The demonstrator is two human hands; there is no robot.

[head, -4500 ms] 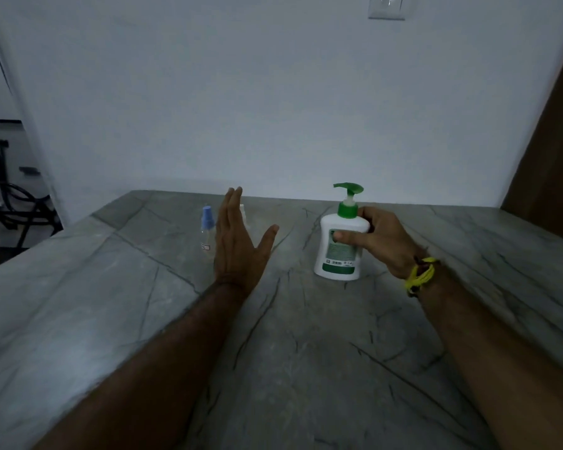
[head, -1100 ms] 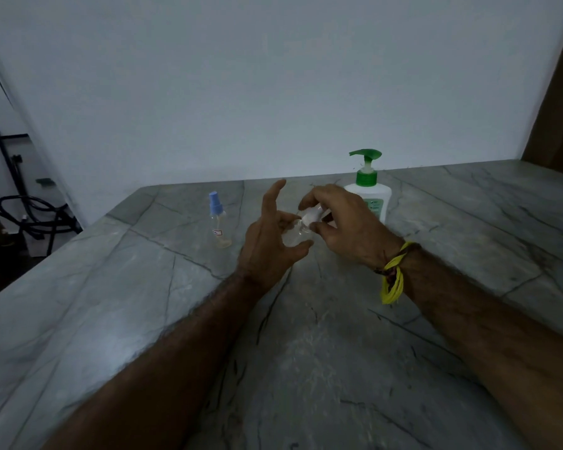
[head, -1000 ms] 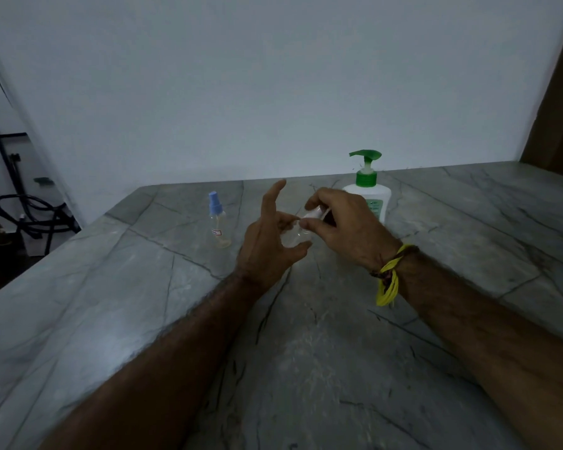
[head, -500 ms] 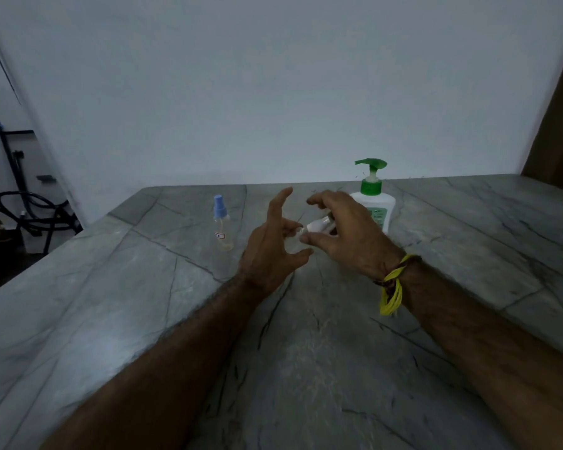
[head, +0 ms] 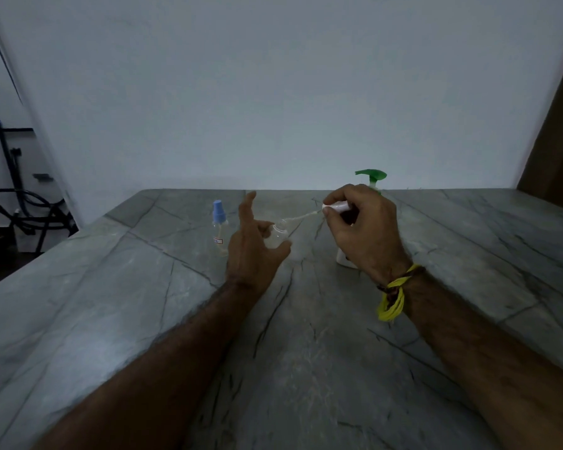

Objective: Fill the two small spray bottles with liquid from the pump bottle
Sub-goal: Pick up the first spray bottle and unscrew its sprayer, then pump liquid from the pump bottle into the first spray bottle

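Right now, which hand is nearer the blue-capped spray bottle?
Left. The left hand sits just right of the blue-capped spray bottle, not touching; the right hand is farther right, holding the white sprayer top.

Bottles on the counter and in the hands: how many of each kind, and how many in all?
Small spray bottles: 2, one with a blue cap standing on the counter, one clear bottle in the left hand, its white sprayer top pulled out in the right hand.
Pump bottles: 1.
Total: 3.
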